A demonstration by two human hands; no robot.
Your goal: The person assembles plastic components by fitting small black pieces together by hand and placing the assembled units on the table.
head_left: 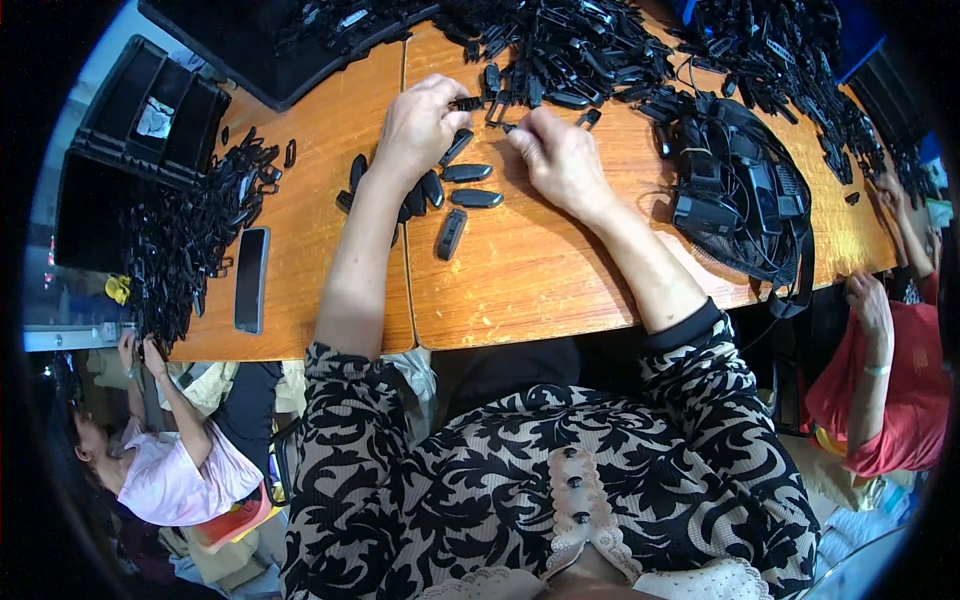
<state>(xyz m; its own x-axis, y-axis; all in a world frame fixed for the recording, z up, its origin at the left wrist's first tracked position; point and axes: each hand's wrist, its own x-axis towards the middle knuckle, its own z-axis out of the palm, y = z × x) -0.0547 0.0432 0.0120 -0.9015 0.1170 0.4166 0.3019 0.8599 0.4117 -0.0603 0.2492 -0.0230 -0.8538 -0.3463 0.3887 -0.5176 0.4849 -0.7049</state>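
Note:
My left hand [424, 125] is closed, its fingertips pinching a small black plastic part [466, 104]. Just to the right, my right hand [562, 160] is also closed, thumb and forefinger pressed together. A small dark tip shows at those fingers, too small to name. Between and below the hands lie several black oval plastic casings, among them one casing [468, 173], another [476, 198] under it and an upright one [451, 233] nearer me. More casings lie partly hidden behind my left wrist. A black open frame piece [495, 108] lies between my fingertips.
A big heap of black plastic parts [575, 50] covers the far side of the wooden table [520, 290]. Left are another heap [190, 225], a phone [252, 280] and black trays [150, 110]. A mesh bag with black devices [745, 190] lies right. Co-workers sit at both sides.

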